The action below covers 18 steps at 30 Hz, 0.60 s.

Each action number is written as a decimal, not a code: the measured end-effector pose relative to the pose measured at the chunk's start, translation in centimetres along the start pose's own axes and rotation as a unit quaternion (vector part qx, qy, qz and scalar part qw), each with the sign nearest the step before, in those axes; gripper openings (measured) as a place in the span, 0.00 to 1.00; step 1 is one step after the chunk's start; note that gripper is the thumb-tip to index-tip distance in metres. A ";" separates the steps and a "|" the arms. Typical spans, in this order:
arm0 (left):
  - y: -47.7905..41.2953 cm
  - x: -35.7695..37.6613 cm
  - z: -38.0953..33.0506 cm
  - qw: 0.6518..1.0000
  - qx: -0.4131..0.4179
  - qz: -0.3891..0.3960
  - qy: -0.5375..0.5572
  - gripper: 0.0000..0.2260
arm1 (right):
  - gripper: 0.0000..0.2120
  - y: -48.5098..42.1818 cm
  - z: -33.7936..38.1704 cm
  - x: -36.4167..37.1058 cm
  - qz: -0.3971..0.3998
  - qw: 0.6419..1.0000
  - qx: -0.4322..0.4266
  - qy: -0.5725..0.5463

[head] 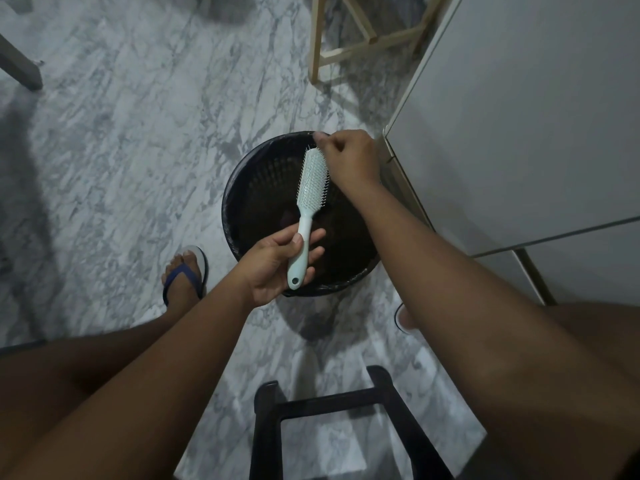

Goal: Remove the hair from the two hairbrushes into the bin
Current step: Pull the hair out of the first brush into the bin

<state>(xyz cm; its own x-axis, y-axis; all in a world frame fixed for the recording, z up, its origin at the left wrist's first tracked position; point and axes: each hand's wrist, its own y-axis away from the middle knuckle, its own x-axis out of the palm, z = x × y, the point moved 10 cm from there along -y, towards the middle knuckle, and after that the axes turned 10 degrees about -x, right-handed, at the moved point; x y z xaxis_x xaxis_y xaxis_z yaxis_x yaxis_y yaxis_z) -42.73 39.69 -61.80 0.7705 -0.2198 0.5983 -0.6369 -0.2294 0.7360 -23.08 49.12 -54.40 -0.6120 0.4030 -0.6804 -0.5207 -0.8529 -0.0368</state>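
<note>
A pale mint hairbrush is held over a round black bin on the floor. My left hand grips the brush by its handle, bristle head pointing away from me. My right hand is at the tip of the bristle head with its fingertips pinched together; any hair between them is too fine to make out. A dark clump lies at the bottom of the bin. Only one hairbrush is in view.
A grey cabinet stands right beside the bin. A wooden stool frame is behind it, a black stool frame close to me. My foot in a blue sandal rests left of the bin on the marble floor.
</note>
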 end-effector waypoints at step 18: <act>0.0 -0.3 0.1 1.000 0.006 -0.016 -0.020 0.14 | 0.14 4.8 -1.7 1.2 0.042 0.982 0.051 -0.177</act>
<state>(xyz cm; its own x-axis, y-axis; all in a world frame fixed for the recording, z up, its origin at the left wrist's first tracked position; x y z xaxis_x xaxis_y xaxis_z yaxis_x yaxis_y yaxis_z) -42.96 39.65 -61.95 0.7896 -0.2493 0.5606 -0.6117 -0.2487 0.7510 -25.33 44.92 -56.62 -0.8148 0.4382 -0.3796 -0.5053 -0.8578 0.0943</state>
